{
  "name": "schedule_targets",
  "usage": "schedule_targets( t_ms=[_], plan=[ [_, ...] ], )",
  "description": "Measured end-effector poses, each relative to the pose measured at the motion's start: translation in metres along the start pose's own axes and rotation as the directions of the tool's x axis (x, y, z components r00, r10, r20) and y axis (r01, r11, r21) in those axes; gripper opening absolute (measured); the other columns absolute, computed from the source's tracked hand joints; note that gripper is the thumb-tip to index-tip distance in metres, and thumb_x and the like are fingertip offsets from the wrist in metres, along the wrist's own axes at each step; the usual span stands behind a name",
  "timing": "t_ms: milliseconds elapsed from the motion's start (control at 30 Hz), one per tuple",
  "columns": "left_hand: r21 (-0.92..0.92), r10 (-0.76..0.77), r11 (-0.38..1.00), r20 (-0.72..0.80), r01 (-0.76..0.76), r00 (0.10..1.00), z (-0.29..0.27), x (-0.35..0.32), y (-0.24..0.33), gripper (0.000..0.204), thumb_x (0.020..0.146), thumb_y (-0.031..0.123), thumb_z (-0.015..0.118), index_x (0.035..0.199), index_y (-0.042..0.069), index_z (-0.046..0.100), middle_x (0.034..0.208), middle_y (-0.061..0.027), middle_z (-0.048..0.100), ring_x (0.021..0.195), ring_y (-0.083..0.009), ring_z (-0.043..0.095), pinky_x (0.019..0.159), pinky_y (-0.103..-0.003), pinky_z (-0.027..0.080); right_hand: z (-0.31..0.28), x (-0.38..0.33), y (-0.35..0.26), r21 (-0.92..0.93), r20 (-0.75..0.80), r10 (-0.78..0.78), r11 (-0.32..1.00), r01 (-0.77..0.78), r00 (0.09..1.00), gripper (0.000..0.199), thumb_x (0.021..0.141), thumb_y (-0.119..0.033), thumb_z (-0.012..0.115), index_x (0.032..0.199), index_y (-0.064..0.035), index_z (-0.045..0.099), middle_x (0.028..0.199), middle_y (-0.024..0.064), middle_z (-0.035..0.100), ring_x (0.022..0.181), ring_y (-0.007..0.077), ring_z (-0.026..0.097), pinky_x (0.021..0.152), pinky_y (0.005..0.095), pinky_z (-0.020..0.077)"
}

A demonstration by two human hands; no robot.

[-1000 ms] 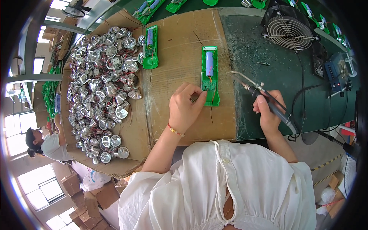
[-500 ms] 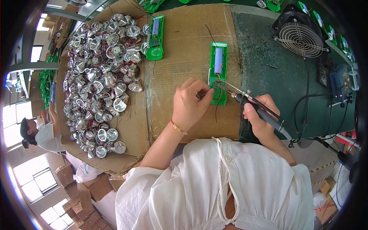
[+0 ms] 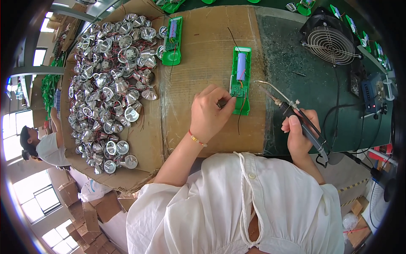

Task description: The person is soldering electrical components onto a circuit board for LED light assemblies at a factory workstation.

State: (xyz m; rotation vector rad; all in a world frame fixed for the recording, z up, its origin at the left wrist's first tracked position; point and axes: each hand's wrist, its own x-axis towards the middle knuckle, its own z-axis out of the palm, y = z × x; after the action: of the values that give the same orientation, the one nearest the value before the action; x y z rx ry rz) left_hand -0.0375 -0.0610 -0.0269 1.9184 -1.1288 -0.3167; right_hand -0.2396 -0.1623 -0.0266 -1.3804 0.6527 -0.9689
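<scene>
The right hand (image 3: 298, 139), gripping the iron (image 3: 290, 111), has pulled back from the board (image 3: 239, 91), seemingly pausing work there; the left hand (image 3: 209, 111) presses fingertips together, on what I cannot tell.

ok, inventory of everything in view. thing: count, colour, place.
near housing: one, green, on cardboard
other housing: one, green, beside reflectors
batteries: two, purple, in those housings
far housings: several, green, top and upper right
reflectors: many, silver, piled left
cardboard: piece count unclear, brown, on bench
bench: one, dark green, under cardboard
iron: one, black, in right hand
fan: one, black, upper right
unit: one, blue, right
co-worker: one, white top, far left
boxes: several, brown, lower left
bag: one, white, beside boxes
windows: several, white, left
left hand: one, bare, by near housing; grip unclear
right hand: one, bare, around iron
</scene>
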Motion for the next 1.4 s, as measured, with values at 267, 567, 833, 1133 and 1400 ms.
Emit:
schedule_targets(
  t_ms=[267,567,833,1133,1400],
  plan=[
    [-0.092,-0.127,0.987,0.069,0.134,0.989,-0.014,0.0,0.016,0.015,0.072,0.014,0.069,0.08,0.004,0.06,0.07,-0.0074,0.064,0.057,-0.0192,0.062,0.053,-0.027,0.048,-0.017,0.007,0.005,-0.043,-0.075,-0.017,0.999,0.014,0.997,0.016,0.083,-0.005,0.059,0.091,0.0025,0.048,0.068,0.0097,0.057,0.054,0.0106,0.053,0.05,0.0222,0.045],
    [0.293,-0.12,0.956,0.325,0.02,0.938,0.016,0.087,0.024,0.013,0.07,0.021,0.06,0.067,0.009,0.067,0.063,-0.0102,0.063,0.06,-0.0277,0.062,0.059,-0.036,0.05,-0.027,0.016,0.019,-0.059,-0.162,0.118,0.99,-0.129,0.98,0.016,0.08,-0.008,0.064,0.085,0.0009,0.052,0.066,0.0073,0.059,0.056,0.0088,0.056,0.05,0.021,0.0458],
    [0.414,0.112,0.899,0.098,-0.143,0.989,0.103,0.295,0.051,0.021,0.072,0.031,0.064,0.081,0.013,0.069,0.077,-0.0098,0.066,0.074,-0.0281,0.063,0.069,-0.036,0.05,-0.03,0.02,0.023,-0.168,-0.109,0.162,0.969,-0.179,0.981,0.013,0.08,-0.002,0.061,0.083,0.0002,0.048,0.066,0.0076,0.059,0.055,0.0085,0.054,0.049,0.0219,0.0442],
    [0.628,0.044,0.769,0.13,-0.117,0.991,0.1,0.343,-0.007,0.018,0.07,0.018,0.053,0.075,0.01,0.069,0.076,-0.0126,0.066,0.071,-0.0312,0.064,0.068,-0.04,0.052,-0.034,0.015,0.029,-0.153,-0.142,0.12,0.978,-0.141,0.983,0.017,0.077,-0.009,0.068,0.082,-0.0021,0.053,0.061,0.004,0.059,0.054,0.0063,0.054,0.051,0.0222,0.044],
    [0.275,0.052,0.961,-0.131,-0.014,0.99,0.028,0.14,0.011,0.014,0.072,0.017,0.059,0.067,0.004,0.064,0.062,-0.0144,0.061,0.057,-0.0269,0.062,0.055,-0.034,0.049,-0.031,0.018,0.024,-0.062,-0.141,0.156,0.984,-0.166,0.978,0.018,0.079,-0.009,0.064,0.083,-0.0001,0.049,0.063,0.0069,0.06,0.053,0.0096,0.057,0.049,0.0233,0.0463]
  ],
)
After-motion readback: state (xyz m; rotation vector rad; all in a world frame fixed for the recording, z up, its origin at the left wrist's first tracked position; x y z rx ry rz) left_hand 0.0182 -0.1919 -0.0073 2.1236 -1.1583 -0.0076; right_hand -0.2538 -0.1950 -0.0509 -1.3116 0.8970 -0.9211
